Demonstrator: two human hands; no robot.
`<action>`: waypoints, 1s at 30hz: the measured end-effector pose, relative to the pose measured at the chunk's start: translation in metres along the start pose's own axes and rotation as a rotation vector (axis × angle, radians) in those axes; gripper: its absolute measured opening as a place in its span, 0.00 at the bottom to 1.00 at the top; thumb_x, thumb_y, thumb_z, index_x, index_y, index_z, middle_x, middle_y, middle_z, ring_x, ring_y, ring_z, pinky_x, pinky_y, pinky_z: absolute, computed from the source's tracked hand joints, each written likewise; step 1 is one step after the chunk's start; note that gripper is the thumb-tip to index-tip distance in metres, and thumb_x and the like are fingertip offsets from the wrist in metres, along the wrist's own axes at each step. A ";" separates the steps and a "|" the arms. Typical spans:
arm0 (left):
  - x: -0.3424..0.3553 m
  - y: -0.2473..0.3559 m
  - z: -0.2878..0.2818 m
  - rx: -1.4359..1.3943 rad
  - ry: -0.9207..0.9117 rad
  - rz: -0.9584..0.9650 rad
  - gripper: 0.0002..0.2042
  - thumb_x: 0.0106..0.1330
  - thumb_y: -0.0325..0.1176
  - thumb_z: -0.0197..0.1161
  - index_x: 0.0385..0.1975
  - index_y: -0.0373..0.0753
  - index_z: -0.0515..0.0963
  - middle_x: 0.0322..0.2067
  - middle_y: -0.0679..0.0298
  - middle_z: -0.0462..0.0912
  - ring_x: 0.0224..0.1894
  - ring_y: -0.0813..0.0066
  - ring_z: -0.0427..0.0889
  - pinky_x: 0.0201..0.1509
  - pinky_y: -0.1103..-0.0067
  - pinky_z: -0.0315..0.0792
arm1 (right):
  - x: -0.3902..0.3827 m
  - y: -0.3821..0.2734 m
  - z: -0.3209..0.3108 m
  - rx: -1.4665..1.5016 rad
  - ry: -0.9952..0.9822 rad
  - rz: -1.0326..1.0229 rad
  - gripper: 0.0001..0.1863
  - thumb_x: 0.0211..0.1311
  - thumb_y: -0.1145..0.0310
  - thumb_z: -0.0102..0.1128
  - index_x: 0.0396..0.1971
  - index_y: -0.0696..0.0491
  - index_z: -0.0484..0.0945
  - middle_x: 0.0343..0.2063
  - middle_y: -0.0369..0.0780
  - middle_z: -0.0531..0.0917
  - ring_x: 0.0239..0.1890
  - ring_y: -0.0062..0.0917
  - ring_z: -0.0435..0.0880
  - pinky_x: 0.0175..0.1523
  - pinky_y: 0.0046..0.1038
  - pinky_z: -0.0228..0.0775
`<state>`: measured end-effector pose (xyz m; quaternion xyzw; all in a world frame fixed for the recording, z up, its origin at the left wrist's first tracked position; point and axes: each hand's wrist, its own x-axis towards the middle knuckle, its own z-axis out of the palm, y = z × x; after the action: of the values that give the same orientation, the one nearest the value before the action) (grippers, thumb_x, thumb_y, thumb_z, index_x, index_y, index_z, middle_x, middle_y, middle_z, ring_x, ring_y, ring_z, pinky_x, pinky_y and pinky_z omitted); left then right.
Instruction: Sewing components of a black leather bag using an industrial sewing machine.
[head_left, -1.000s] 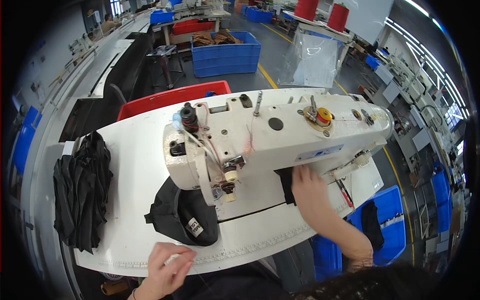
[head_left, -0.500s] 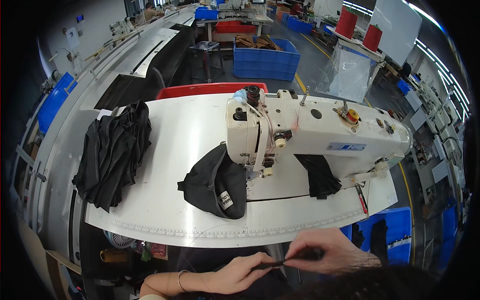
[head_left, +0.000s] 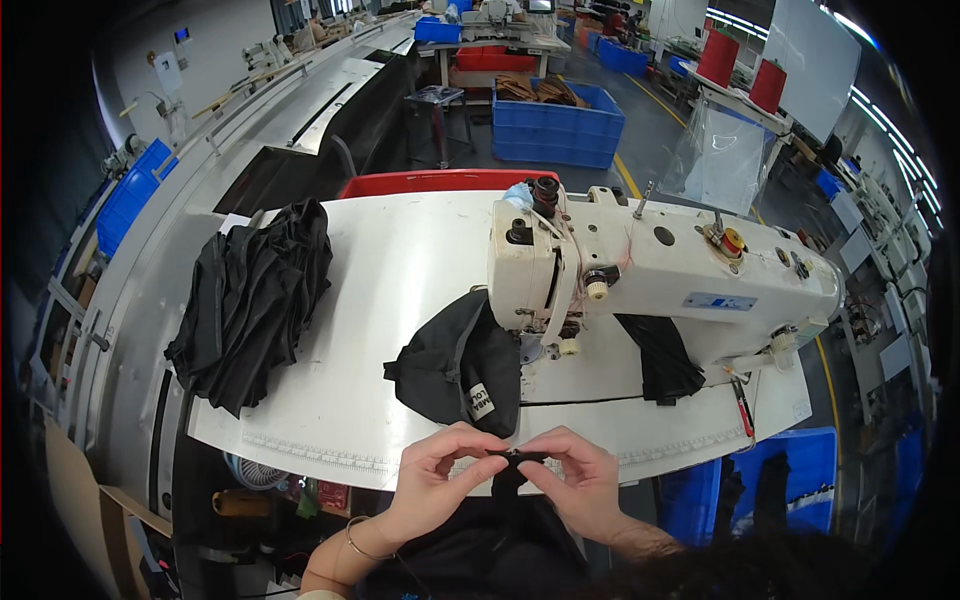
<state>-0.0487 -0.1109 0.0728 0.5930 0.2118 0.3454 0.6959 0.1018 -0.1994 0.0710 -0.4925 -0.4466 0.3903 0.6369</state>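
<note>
Over the front edge of the sewing table (head_left: pixel 340 400), a small black fabric strip (head_left: pixel 509 482) is pinched between my two hands. My left hand (head_left: pixel 438 482) grips one end with thumb and fingers. The other end is in the closed fingers of my right hand (head_left: pixel 583 482). Just beyond them lies a black fabric piece (head_left: pixel 435 355) with a white label, its right edge by the needle area of the white sewing machine (head_left: pixel 650 265). A bundle of black strips (head_left: pixel 662 365) rests beneath the machine arm.
A thick pile of black fabric pieces (head_left: pixel 250 305) lies on the table's left. Red-handled snips (head_left: pixel 744 408) are at the right end. Blue bins (head_left: pixel 810 452) holding black pieces stand below right. A red tray (head_left: pixel 440 182) borders the far edge.
Both hands have risen and moved forward to the table's front edge, with the strip now held between them. The whole view has shifted slightly; the fabric on the table lies as before.
</note>
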 end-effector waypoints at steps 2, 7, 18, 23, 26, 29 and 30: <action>0.000 -0.006 -0.001 0.106 -0.032 0.108 0.08 0.56 0.19 0.61 0.36 0.32 0.77 0.35 0.63 0.74 0.39 0.77 0.74 0.47 0.83 0.68 | -0.003 0.008 -0.004 -0.121 -0.006 -0.130 0.16 0.51 0.78 0.64 0.41 0.59 0.74 0.34 0.40 0.78 0.36 0.20 0.76 0.42 0.20 0.68; -0.009 -0.019 0.020 -0.011 0.178 0.287 0.06 0.60 0.19 0.55 0.35 0.34 0.70 0.40 0.57 0.71 0.49 0.61 0.72 0.59 0.70 0.59 | -0.018 0.024 0.009 0.048 0.157 -0.271 0.10 0.53 0.83 0.58 0.36 0.60 0.73 0.34 0.43 0.78 0.38 0.24 0.76 0.46 0.22 0.67; -0.068 -0.001 -0.083 -0.076 0.593 0.063 0.03 0.67 0.25 0.48 0.38 0.36 0.64 0.18 0.64 0.73 0.19 0.82 0.72 0.37 0.80 0.76 | -0.072 -0.003 -0.070 0.271 0.779 -0.212 0.08 0.69 0.68 0.39 0.30 0.57 0.61 0.15 0.38 0.69 0.19 0.24 0.75 0.32 0.29 0.76; -0.040 -0.019 -0.011 0.204 -0.308 0.035 0.17 0.68 0.34 0.43 0.51 0.33 0.71 0.55 0.56 0.70 0.58 0.64 0.68 0.63 0.73 0.57 | -0.052 -0.010 -0.017 0.086 0.273 -0.074 0.03 0.68 0.77 0.34 0.39 0.58 0.56 0.24 0.47 0.78 0.28 0.30 0.81 0.41 0.29 0.74; -0.030 -0.030 0.024 0.045 -0.263 0.013 0.23 0.61 0.30 0.57 0.57 0.36 0.65 0.60 0.56 0.63 0.59 0.62 0.66 0.64 0.72 0.55 | -0.043 -0.018 -0.004 0.095 0.204 -0.111 0.04 0.68 0.75 0.36 0.39 0.58 0.56 0.28 0.47 0.77 0.32 0.29 0.80 0.44 0.30 0.73; -0.025 -0.020 0.025 0.197 -0.356 -0.026 0.22 0.59 0.29 0.62 0.53 0.33 0.68 0.54 0.55 0.69 0.55 0.65 0.71 0.58 0.73 0.64 | -0.034 -0.008 -0.005 0.220 0.183 -0.048 0.04 0.69 0.74 0.36 0.39 0.58 0.57 0.30 0.45 0.76 0.34 0.28 0.80 0.46 0.31 0.71; -0.026 -0.024 0.021 0.196 -0.355 -0.029 0.22 0.59 0.29 0.62 0.53 0.33 0.68 0.54 0.55 0.69 0.55 0.65 0.71 0.58 0.73 0.64 | -0.033 -0.008 -0.004 0.221 0.183 -0.044 0.04 0.69 0.74 0.36 0.39 0.58 0.57 0.30 0.45 0.76 0.34 0.28 0.80 0.46 0.31 0.71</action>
<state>-0.0457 -0.1459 0.0506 0.7062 0.1270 0.2032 0.6662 0.0959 -0.2329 0.0724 -0.4430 -0.3516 0.3764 0.7339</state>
